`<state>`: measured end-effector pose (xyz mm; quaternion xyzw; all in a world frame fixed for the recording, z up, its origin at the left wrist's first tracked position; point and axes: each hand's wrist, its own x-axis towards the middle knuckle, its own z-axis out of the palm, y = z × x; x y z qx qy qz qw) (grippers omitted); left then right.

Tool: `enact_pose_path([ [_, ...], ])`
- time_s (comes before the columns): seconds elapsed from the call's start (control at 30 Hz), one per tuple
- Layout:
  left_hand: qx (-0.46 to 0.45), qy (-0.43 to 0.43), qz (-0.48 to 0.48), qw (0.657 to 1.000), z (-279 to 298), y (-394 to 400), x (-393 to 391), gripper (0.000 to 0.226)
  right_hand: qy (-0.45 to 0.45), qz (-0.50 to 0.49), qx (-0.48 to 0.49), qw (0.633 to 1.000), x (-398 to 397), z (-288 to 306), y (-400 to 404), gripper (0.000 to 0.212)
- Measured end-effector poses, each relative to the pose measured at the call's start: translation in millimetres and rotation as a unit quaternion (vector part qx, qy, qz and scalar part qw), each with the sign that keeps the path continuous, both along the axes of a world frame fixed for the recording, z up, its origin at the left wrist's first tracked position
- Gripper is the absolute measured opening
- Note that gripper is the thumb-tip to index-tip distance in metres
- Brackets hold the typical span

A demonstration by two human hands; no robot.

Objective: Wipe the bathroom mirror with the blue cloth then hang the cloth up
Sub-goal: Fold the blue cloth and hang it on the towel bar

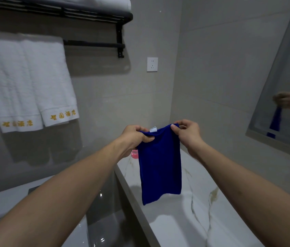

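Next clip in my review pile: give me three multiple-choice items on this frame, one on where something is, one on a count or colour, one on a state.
1. Where is the mirror?
A. On the wall at the right
B. Under the towel rack
C. Behind the toilet

2. How many white towels hang on the black rail?
A. One
B. Two
C. Four

3. How is the blue cloth held?
A. Balled up in one fist
B. Lying flat on the counter
C. Pinched at its top edge by both hands, hanging down

Answers:
1. A, its frame runs along the right edge, reflecting a hand and the cloth.
2. B, two lettered hems hang side by side.
3. C, the left hand and the right hand grip the top corners above the marble counter.
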<state>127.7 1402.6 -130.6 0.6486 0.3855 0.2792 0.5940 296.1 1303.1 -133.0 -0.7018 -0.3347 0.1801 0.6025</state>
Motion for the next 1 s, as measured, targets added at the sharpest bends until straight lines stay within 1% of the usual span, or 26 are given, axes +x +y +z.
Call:
enact_pose_path([
  [0.07, -0.010, 0.008, -0.014, 1.000, -2.4, 0.3, 0.8, 0.019, -0.006, -0.003, -0.007, 1.000, -1.5, -0.5, 2.8, 0.011],
  [0.17, 0.003, 0.023, -0.032, 0.999, -4.0, 1.8, 1.1, 0.013, 0.009, 0.008, -0.014, 1.000, -4.0, 0.0, 3.5, 0.010],
  [0.27, 0.012, 0.031, -0.052, 0.998, -4.1, 2.4, 1.3, 0.014, 0.052, 0.030, -0.018, 0.998, -6.5, -1.4, 5.4, 0.010],
  [0.37, 0.011, 0.029, -0.070, 0.997, -6.2, 2.5, 2.5, 0.015, 0.079, 0.042, 0.003, 0.996, -11.4, -3.9, 12.1, 0.011],
  [0.5, 0.006, 0.013, -0.081, 0.997, -10.3, 1.3, 5.2, 0.013, 0.152, 0.102, 0.036, 0.982, -22.4, -0.2, 14.7, 0.034],
  [0.57, 0.003, 0.003, -0.078, 0.997, -10.4, 0.8, 4.7, 0.022, 0.162, 0.122, 0.034, 0.979, -25.6, 2.6, 13.8, 0.037],
  [0.63, -0.012, -0.011, -0.076, 0.997, -8.8, 0.9, 3.4, 0.039, 0.173, 0.124, 0.032, 0.977, -25.8, 4.2, 14.6, 0.033],
  [0.7, -0.028, -0.027, -0.085, 0.996, -5.5, 0.5, 1.2, 0.048, 0.192, 0.124, 0.039, 0.973, -24.0, 4.5, 17.3, 0.029],
  [0.87, -0.063, -0.071, -0.086, 0.992, -0.3, 2.5, 2.1, 0.054, 0.267, 0.132, 0.060, 0.953, -20.1, 3.5, 27.8, 0.030],
  [0.97, -0.056, -0.064, -0.059, 0.995, 0.3, 6.1, 3.5, 0.042, 0.278, 0.126, 0.050, 0.951, -23.2, 6.3, 33.6, 0.028],
  [1.0, -0.051, -0.055, -0.048, 0.996, 0.7, 7.6, 3.6, 0.042, 0.280, 0.125, 0.044, 0.951, -24.7, 7.8, 35.4, 0.028],
])
